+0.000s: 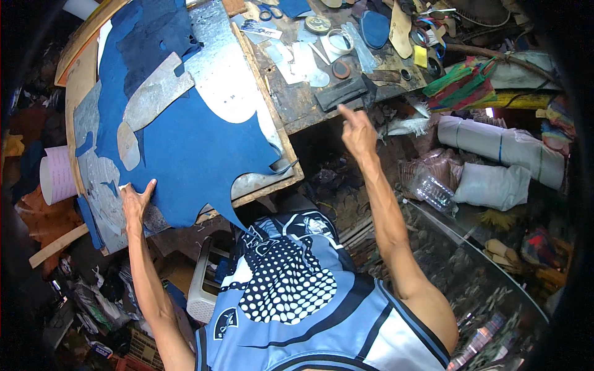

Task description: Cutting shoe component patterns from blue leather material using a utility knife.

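A large blue hide (204, 148), possibly leather, with an irregular outline covers much of the board on the left. A long grey template (158, 93) and a smaller grey template (128, 146) lie on it. My left hand (136, 201) rests at the hide's near left edge, thumb spread away from the fingers. Over the bench's front edge is my right hand (359, 133), its index finger stretched toward a dark flat block (341, 94). The other fingers curl in, and whatever they may hold is hidden.
On the wooden bench lie scissors (270, 12), a tape roll (340, 41), a round tin (317, 25) and a blue oval piece (375, 29). White wrapped rolls (501, 148) and a clear plastic bottle (434, 191) are at right. A white plastic chair (201, 290) stands beside me.
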A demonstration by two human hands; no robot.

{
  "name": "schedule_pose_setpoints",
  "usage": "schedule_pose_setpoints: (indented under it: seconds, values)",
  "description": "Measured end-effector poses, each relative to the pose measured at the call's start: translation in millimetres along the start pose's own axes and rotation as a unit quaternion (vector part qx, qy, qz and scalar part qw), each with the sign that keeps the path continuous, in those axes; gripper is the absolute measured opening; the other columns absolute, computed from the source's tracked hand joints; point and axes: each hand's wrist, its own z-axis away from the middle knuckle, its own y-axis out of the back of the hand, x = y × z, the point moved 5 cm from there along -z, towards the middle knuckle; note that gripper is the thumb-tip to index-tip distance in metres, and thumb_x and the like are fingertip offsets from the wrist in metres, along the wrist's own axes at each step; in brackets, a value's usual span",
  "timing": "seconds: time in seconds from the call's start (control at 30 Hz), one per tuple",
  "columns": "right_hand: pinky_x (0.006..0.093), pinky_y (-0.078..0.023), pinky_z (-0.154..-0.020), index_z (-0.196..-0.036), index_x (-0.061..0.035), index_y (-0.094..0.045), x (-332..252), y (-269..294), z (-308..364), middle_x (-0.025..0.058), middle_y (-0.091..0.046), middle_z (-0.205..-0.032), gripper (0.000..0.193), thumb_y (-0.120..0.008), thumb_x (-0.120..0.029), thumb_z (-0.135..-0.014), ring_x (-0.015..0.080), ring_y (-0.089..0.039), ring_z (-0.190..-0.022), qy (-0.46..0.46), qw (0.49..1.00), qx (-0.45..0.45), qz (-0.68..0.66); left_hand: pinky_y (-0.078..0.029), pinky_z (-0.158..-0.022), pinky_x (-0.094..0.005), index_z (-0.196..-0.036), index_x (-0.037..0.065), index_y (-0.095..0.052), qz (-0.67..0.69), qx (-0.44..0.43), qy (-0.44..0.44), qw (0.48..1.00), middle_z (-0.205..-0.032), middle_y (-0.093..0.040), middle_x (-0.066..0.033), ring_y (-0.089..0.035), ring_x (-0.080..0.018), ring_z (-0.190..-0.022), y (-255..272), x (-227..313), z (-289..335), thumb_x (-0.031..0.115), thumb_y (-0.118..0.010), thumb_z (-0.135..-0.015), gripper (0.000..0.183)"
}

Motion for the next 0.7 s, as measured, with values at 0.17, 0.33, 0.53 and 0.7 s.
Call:
schedule_pose_setpoints:
  seconds: [0.17, 0.33, 0.53, 0.7]
  values:
    - [0.0417, -0.053, -0.077, -0.126, -0.0272, -0.067, 10.9, 7.3, -7.8, 0.0087, -0.061, -0.095, 0.043, -0.061, -0.006, -0.089, 0.0305, -0.064, -0.085, -0.073, 0.997, 0.004, 0.029, -0.044, -0.104, -0.0497, -0.134, -0.013, -0.049, -0.003, -0.001, 0.002, 1.0, -0.138, -0.047, -0.0342, -0.05, -0.0484, -0.126, -1.1, 1.5, -2.1, 0.071, -0.072, -0.074, 0.106]
    - [0.046, -0.053, -0.075, -0.117, -0.0238, -0.071, 9.6, 5.1, -6.8, 0.0116, -0.06, -0.086, 0.037, -0.059, -0.004, -0.087, 0.0343, -0.063, -0.082, -0.044, 0.998, 0.035, 0.001, -0.044, -0.104, -0.05, -0.133, -0.013, -0.049, -0.004, -0.008, -0.001, 1.0, -0.138, -0.047, -0.0345, -0.051, -0.0486, -0.125, 0.0, 0.9, 0.1, 0.072, -0.071, -0.074, 0.106]
    - [0.0451, -0.054, -0.075, -0.12, -0.0254, -0.07, 3.1, 0.2, -1.1, 0.01, -0.06, -0.086, 0.041, -0.06, -0.003, -0.087, 0.032, -0.064, -0.08, -0.002, 0.999, 0.052, -0.005, -0.044, -0.105, -0.05, -0.134, -0.014, -0.049, -0.009, -0.006, -0.005, 1.0, -0.138, -0.046, -0.0354, -0.05, -0.049, -0.126, -2.1, -3.9, -4.6, 0.073, -0.07, -0.074, 0.108]
    - [0.046, -0.052, -0.075, -0.118, -0.0237, -0.071, -19.5, -13.3, 9.4, 0.0119, -0.059, -0.087, 0.041, -0.06, -0.002, -0.086, 0.0335, -0.063, -0.085, 0.016, 1.0, -0.013, 0.01, -0.044, -0.105, -0.0495, -0.134, -0.014, -0.048, -0.017, -0.001, -0.007, 1.0, -0.138, -0.046, -0.0358, -0.049, -0.0488, -0.127, -3.9, -13.6, -9.4, 0.073, -0.07, -0.073, 0.109]
